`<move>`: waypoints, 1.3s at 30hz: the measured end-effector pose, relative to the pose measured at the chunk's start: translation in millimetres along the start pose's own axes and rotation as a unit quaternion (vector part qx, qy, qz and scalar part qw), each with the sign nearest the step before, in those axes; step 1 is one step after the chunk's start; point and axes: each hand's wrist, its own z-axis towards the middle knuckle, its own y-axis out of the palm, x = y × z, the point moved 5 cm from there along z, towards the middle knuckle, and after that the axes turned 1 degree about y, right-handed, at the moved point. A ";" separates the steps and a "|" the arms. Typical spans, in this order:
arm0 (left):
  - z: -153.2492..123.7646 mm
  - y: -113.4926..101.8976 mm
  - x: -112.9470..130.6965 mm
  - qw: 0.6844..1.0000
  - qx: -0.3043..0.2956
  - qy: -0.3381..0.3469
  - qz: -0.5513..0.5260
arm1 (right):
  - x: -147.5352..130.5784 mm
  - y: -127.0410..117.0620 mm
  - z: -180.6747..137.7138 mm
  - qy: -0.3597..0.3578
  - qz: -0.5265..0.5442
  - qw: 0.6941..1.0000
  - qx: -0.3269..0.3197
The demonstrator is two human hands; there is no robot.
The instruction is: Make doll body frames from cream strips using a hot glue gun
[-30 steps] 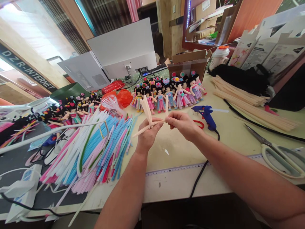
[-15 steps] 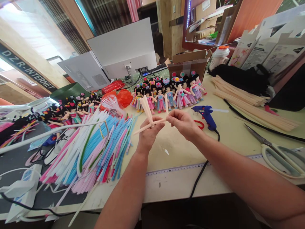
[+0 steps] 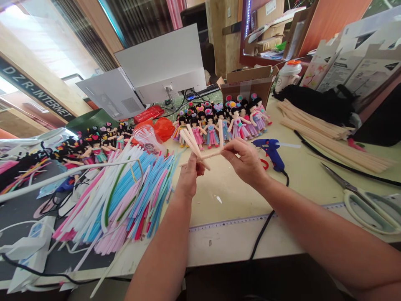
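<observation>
My left hand point(image 3: 191, 173) pinches a bundle of beige pipe cleaners point(image 3: 191, 142) where they cross. Several stems fan up and away from that grip, and short ends stick out on either side. My right hand point(image 3: 239, 156) has its thumb and finger closed on a twisted stem that runs across from the bundle; one end of it stands upright above my fingertips. Just beyond my hands stand rows of small pipe-cleaner dolls point(image 3: 211, 129) with black hair and colourful skirts. Right of my right hand lies a blue glue gun point(image 3: 274, 152).
Loose coloured pipe cleaners point(image 3: 125, 192) are heaped at the left. Scissors point(image 3: 360, 196), beige pipe cleaners point(image 3: 338, 142) and a black bundle point(image 3: 316, 104) lie at the right. A ruler point(image 3: 225, 223) runs along the front edge. Behind stand a monitor point(image 3: 163, 62) and a cardboard box point(image 3: 250, 79).
My left hand has turned and shifted its grip at the crossing. My right hand has moved slightly up and right, and the twisted stem between them shows at greater length.
</observation>
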 end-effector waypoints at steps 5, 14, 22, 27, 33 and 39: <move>-2.3 6.0 -0.1 0.995 -0.082 -0.063 -0.007 | 6.1 -2.7 1.7 -0.010 0.007 1.000 0.011; -13.3 18.8 1.3 0.955 -0.182 -0.182 -0.145 | 0.4 2.7 -0.8 -0.015 0.008 1.000 -0.013; -12.7 18.2 -8.1 0.961 -0.148 -0.176 -0.151 | -3.2 13.2 -7.0 -0.039 0.016 0.998 -0.049; -11.2 18.1 -9.1 0.968 -0.115 -0.171 -0.146 | -2.8 13.7 -7.0 -0.045 0.001 0.997 -0.056; -9.4 16.2 -4.2 0.983 -0.086 -0.121 -0.109 | 1.3 12.8 -5.9 -0.009 0.008 0.998 -0.055; -7.7 15.5 5.5 0.994 -0.088 -0.001 -0.061 | 7.1 12.2 -5.0 0.037 0.027 0.998 -0.044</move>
